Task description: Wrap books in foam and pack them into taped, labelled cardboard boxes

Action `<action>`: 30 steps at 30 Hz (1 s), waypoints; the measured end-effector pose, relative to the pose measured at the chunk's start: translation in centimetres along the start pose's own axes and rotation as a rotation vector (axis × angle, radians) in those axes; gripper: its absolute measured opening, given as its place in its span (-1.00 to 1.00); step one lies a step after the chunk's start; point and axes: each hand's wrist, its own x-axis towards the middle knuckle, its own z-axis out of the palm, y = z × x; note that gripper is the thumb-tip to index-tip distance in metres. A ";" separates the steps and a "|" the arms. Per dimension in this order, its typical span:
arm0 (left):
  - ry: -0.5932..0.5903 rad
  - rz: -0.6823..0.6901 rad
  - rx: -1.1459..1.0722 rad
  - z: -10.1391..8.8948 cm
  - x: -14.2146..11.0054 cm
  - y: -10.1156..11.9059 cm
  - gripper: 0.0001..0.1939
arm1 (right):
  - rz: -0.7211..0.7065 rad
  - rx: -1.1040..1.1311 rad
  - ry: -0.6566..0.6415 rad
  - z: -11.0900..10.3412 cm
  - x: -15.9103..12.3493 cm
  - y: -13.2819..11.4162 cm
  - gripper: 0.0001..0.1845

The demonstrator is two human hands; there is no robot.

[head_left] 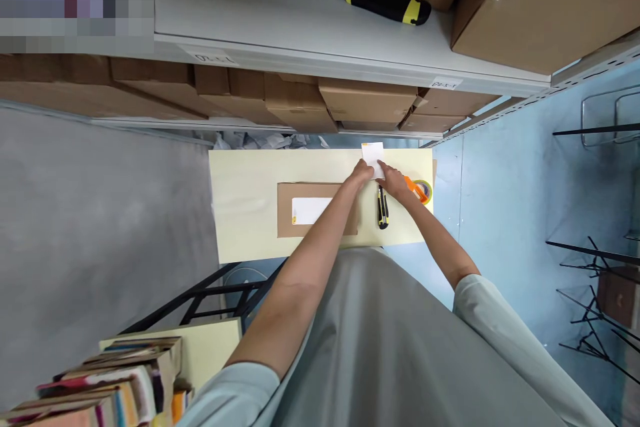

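Note:
Above the far edge of a pale yellow table [245, 207], a small white paper slip [373, 154] is between my two hands. My left hand [363, 171] is closed on its lower left edge. On the lower right side, the fingers of my right hand [392, 181] pinch the same slip. A black and yellow utility knife [383, 208] lies just below my hands. Beside my right wrist sits an orange tape dispenser [416, 189] with a yellow-rimmed roll. Partly under my left forearm lies a flat brown cardboard box [285, 213] bearing a white label [306, 211].
Metal shelves [240, 7] with several cardboard boxes [367, 99] stand beyond the table. Another utility knife [387, 3] rests on the upper shelf. At lower left are stacked books or packets [115, 380] and a black metal frame [200, 297]. Wire racks [595, 327] stand at right.

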 end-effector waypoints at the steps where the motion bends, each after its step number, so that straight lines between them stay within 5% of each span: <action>1: -0.005 -0.025 0.024 -0.1 -0.1 0.1 -0.56 | -0.003 -0.038 -0.014 -0.3 0.0 0.1 -0.25; 6: -0.013 -0.138 0.179 -1.2 -0.2 1.0 -0.60 | -0.061 -0.219 -0.100 -2.1 -0.2 -0.2 -0.50; 18: 0.036 -0.063 0.400 -2.0 -2.0 4.0 -0.68 | -0.113 -0.504 -0.207 -5.5 -1.9 -2.8 -0.48; 24: -0.010 0.146 0.543 -3.2 -3.5 4.1 -0.81 | 0.083 -0.323 0.055 -7.4 -2.8 -2.5 -0.34; 30: -0.200 0.380 0.659 -5.0 -5.1 3.6 -0.53 | -0.154 -0.363 0.143 -8.0 -4.8 -1.1 -0.52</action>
